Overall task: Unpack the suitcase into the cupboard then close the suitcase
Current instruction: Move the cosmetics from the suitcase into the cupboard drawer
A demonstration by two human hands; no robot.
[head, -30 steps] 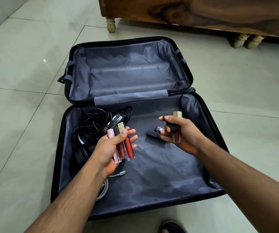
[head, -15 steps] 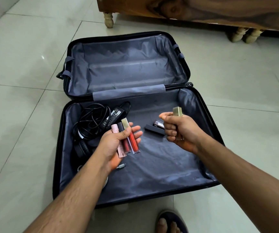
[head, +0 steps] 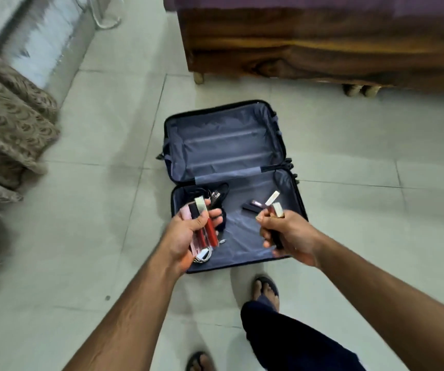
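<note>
A black suitcase [head: 277,145] lies open on the tiled floor, grey lining showing in both halves. My left hand [head: 186,236] grips a bundle of lip gloss tubes [head: 210,231], red, dark and pink with gold caps, above the near half's left side. My right hand [head: 288,236] grips more tubes [head: 275,207] with gold caps, above the near half's right side. In the near half lie black cables with a charger [head: 215,195], a white cable [head: 204,257] and small dark lipsticks [head: 251,206].
A dark wooden bed frame [head: 322,54] on short legs stands beyond the suitcase. A brown patterned cloth [head: 6,121] hangs at the left. My feet in sandals [head: 266,287] stand on the floor just before the suitcase.
The view has risen and pulled back from the suitcase, which now looks smaller and farther. Both hands have lifted with their tubes. My feet and leg have come into view.
</note>
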